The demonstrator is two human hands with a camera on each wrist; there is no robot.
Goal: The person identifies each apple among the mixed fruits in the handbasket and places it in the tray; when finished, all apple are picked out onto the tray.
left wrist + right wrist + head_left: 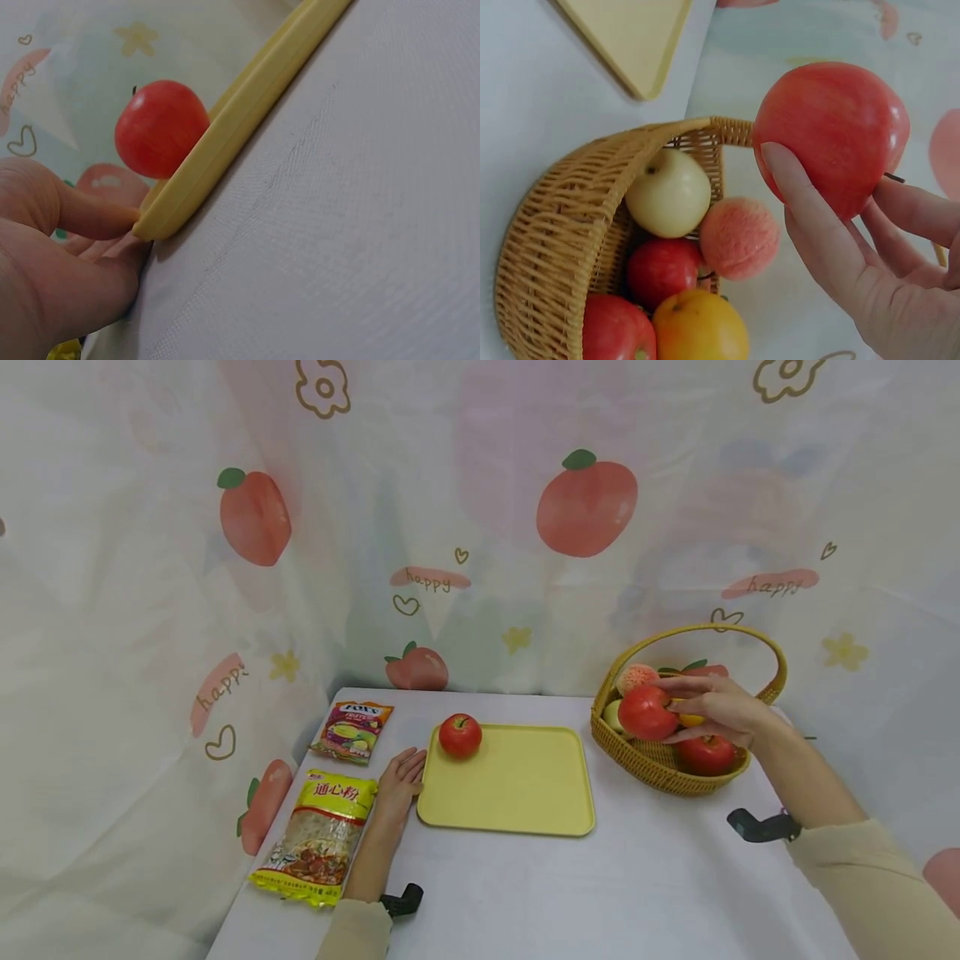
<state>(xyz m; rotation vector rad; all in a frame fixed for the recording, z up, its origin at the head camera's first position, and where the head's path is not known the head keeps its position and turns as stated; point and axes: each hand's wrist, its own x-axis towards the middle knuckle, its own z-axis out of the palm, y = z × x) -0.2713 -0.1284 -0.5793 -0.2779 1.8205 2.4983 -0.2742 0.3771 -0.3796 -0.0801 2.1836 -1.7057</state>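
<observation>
My right hand (716, 706) grips a red apple (648, 712) between thumb and fingers, above the front of a wicker basket (637, 758). In the right wrist view the held apple (829, 135) shows its stem close to a finger. At the left side of a yellow tray (510, 785), my left hand (400, 785) lies with fingers extended along the edge. The left wrist view has that thumb touching the tray's rim (169, 214). Another red apple (460, 736) sits in the tray's far left corner.
The basket holds a pale green fruit (669, 193), a peach (739, 238), an orange (701, 326) and red apples (619, 330); its tall handle (693, 628) arches above. Left of the tray lie a Fox's candy bag (352, 732) and a yellow pasta bag (318, 835). A printed curtain (480, 527) hangs behind.
</observation>
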